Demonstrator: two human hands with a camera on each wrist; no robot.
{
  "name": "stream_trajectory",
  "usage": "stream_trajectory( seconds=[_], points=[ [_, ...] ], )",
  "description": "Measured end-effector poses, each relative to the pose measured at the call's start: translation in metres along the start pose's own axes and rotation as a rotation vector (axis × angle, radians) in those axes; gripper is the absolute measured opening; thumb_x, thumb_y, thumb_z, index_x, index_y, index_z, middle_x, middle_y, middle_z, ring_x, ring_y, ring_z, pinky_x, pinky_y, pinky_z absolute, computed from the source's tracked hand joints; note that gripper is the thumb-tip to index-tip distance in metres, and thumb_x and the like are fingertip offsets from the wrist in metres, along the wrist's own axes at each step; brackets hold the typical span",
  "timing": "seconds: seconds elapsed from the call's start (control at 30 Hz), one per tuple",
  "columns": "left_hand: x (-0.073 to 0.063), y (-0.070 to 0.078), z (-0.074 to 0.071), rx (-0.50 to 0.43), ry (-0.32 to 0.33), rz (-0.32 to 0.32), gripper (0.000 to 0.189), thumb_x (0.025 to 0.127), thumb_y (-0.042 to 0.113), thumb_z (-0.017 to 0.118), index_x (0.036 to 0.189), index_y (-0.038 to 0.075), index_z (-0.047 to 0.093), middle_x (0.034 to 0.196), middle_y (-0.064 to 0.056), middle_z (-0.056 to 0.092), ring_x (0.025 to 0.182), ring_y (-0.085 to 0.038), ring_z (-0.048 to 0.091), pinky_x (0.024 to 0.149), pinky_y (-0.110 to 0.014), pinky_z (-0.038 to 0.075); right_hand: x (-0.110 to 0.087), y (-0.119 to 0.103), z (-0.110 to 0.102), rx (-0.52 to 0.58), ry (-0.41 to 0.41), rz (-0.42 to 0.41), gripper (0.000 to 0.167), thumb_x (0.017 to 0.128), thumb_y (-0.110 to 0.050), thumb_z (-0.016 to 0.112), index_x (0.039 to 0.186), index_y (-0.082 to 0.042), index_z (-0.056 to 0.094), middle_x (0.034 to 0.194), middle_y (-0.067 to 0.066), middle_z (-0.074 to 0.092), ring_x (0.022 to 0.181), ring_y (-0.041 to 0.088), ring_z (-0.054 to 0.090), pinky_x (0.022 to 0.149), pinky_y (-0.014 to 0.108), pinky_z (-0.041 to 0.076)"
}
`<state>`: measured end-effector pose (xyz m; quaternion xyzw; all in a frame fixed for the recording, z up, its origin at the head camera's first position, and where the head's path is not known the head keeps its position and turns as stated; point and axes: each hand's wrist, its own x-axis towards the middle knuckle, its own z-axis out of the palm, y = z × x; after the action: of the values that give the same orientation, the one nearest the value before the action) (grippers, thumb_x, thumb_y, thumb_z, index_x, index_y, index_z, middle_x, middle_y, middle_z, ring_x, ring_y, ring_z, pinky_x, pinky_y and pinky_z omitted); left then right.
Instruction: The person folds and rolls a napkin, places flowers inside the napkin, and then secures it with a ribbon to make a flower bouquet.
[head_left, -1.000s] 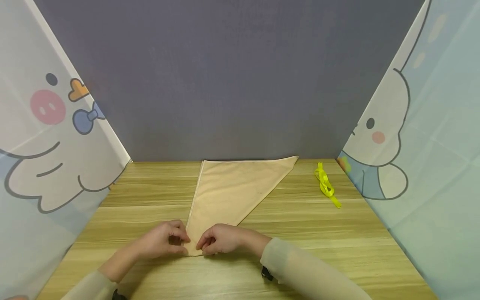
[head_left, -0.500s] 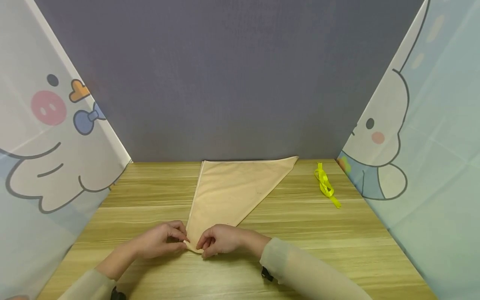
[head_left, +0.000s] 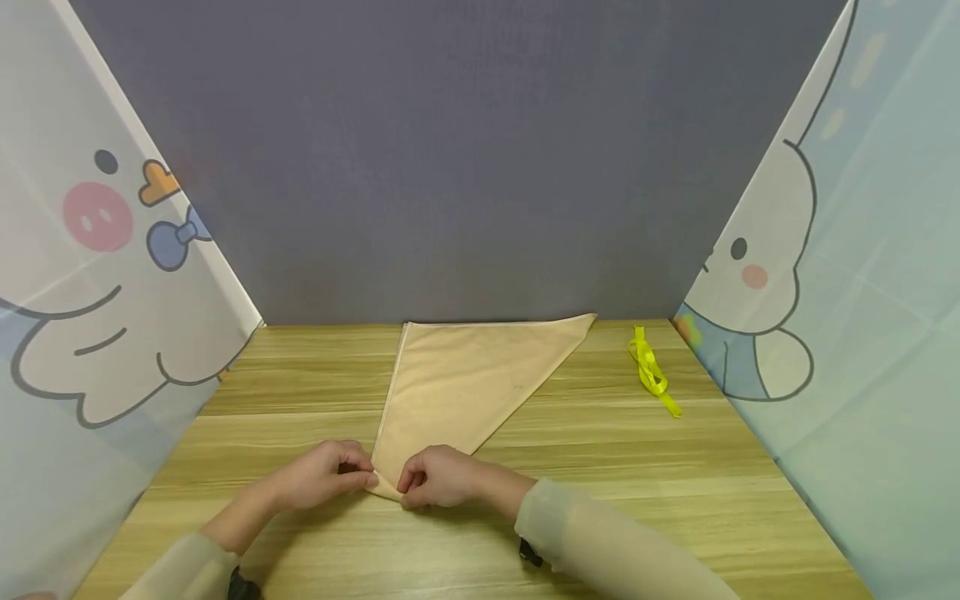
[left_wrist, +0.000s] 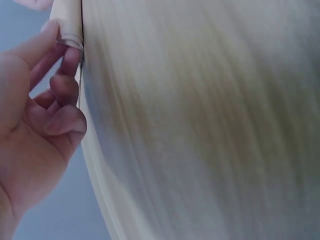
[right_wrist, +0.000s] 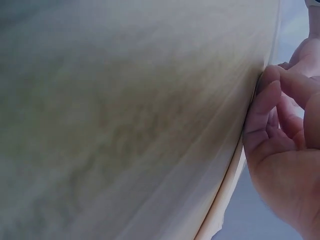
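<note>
A peach-coloured cloth (head_left: 465, 379) lies flat on the wooden table, roughly a triangle with its long straight edge at the back. Its near tip is turned over in a narrow fold. At the left end of that fold, my left hand (head_left: 322, 477) pinches the cloth between thumb and fingers; the left wrist view shows the rolled cloth end (left_wrist: 70, 22) at the fingertips. My right hand (head_left: 444, 477) pinches the fold's right end, thumb against curled fingers. In the right wrist view, the right hand (right_wrist: 280, 140) hides most of the cloth it grips.
Toward the back right of the table (head_left: 285, 383) lies a loosely looped yellow ribbon (head_left: 651, 372). A dark grey panel (head_left: 465, 167) closes off the back edge. Cartoon-printed sheets stand at the left (head_left: 67, 350) and right (head_left: 885, 350).
The cloth's near edge has been lifted and folded over away from me, so the tip is shorter. My left hand now pinches the fold's end; both hands moved only slightly.
</note>
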<state>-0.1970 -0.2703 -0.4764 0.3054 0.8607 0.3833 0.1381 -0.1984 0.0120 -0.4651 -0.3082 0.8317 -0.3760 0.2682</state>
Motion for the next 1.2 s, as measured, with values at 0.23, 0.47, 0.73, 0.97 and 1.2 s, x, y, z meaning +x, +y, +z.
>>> stream_trajectory(
  seconds=[0.23,0.47,0.73,0.97,1.2],
  points=[
    [0.004,0.007,0.005,0.0,0.032,-0.099,0.018,0.107,0.029,0.074,0.092,0.02,0.08,0.09,0.006,0.068,0.077,-0.001,0.056,0.065,-0.022,0.05,0.0,0.004,0.002,0.062,0.003,0.019,0.006,0.102,-0.012,0.078,0.096,-0.013,0.079,0.073,-0.008,0.07,0.065,0.002,0.066,0.061,0.016,0.048],
    [0.005,0.009,0.01,0.008,0.083,-0.162,0.019,0.101,0.028,0.081,0.086,0.017,0.076,0.084,0.005,0.064,0.071,-0.001,0.053,0.06,-0.02,0.044,0.001,0.007,0.003,0.201,-0.005,0.006,0.013,0.1,-0.006,0.079,0.095,-0.014,0.07,0.07,-0.003,0.069,0.059,0.009,0.067,0.057,0.018,0.047],
    [0.008,0.008,0.012,-0.033,0.09,-0.139,0.017,0.098,0.022,0.085,0.092,0.014,0.071,0.086,0.005,0.063,0.075,-0.002,0.054,0.064,-0.02,0.046,0.0,0.004,0.002,0.097,0.006,0.009,0.011,0.098,-0.008,0.082,0.089,-0.013,0.079,0.068,-0.007,0.067,0.058,0.004,0.06,0.057,0.016,0.047],
    [0.01,0.002,0.01,0.047,0.065,0.116,0.005,0.1,0.016,0.082,0.099,0.02,0.083,0.095,0.009,0.069,0.083,0.004,0.055,0.07,-0.021,0.052,0.001,0.003,0.002,0.033,0.012,0.004,0.01,0.097,-0.008,0.083,0.089,-0.013,0.079,0.067,-0.009,0.067,0.056,0.003,0.059,0.056,0.016,0.046],
    [0.007,-0.003,0.0,-0.043,-0.082,0.165,0.022,0.096,0.011,0.085,0.117,0.012,0.082,0.104,-0.005,0.068,0.083,-0.004,0.058,0.069,-0.022,0.055,0.0,0.005,0.001,0.082,0.007,0.036,0.011,0.096,-0.007,0.084,0.088,-0.013,0.079,0.07,-0.006,0.07,0.059,0.005,0.064,0.057,0.016,0.049]
  ],
)
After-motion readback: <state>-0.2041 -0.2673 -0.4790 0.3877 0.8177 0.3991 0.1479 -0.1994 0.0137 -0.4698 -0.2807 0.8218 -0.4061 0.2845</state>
